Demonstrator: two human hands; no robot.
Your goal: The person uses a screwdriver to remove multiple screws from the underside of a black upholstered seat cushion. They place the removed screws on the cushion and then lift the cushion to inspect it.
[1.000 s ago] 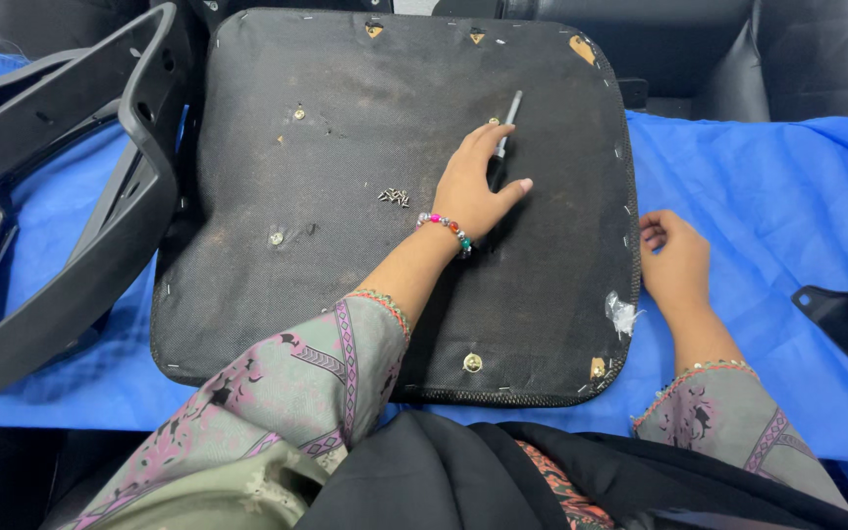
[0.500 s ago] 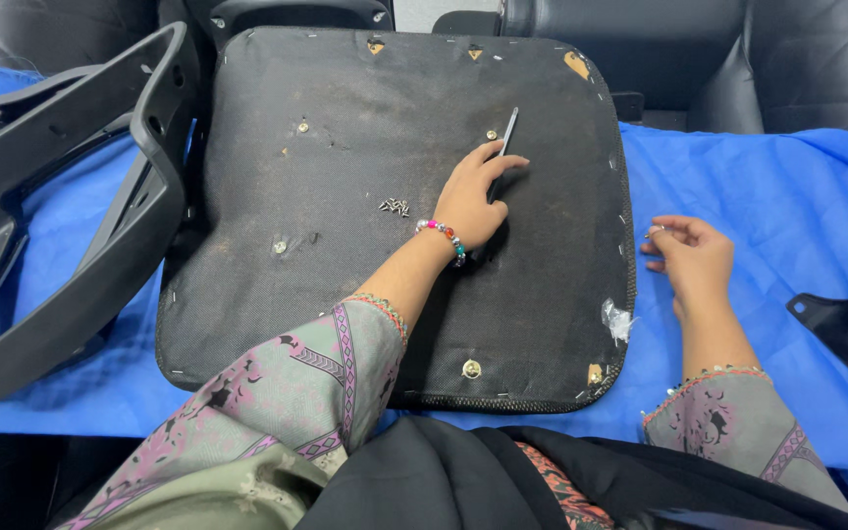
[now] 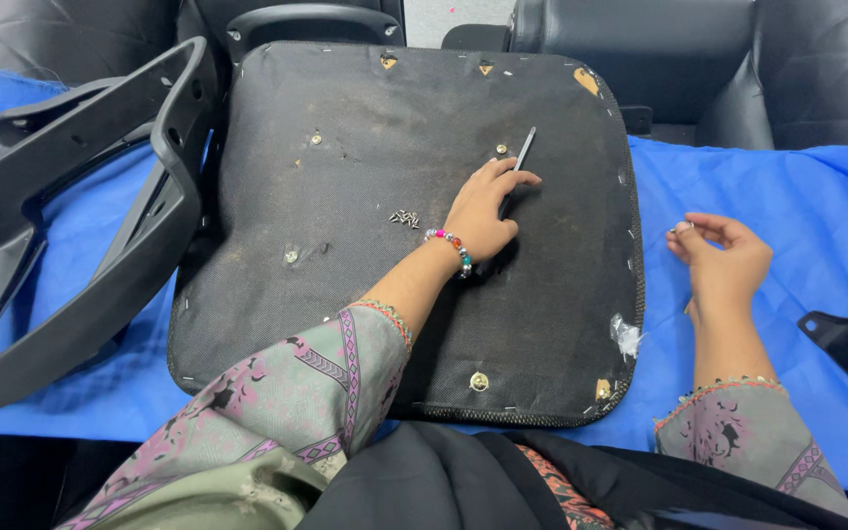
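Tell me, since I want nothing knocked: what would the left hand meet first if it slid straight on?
Probably the thin metal tool that the left hand already touches, then the small screw beside it.

No packages, labels, signs or screens in view.

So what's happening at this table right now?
A person leans over an upturned black seat pad lying on a blue cloth. Their left hand rests on the pad with a slim dark tool under its fingers, beside a small heap of screws. Their right hand is off the pad, pinching something tiny. A black plastic frame lies alongside.
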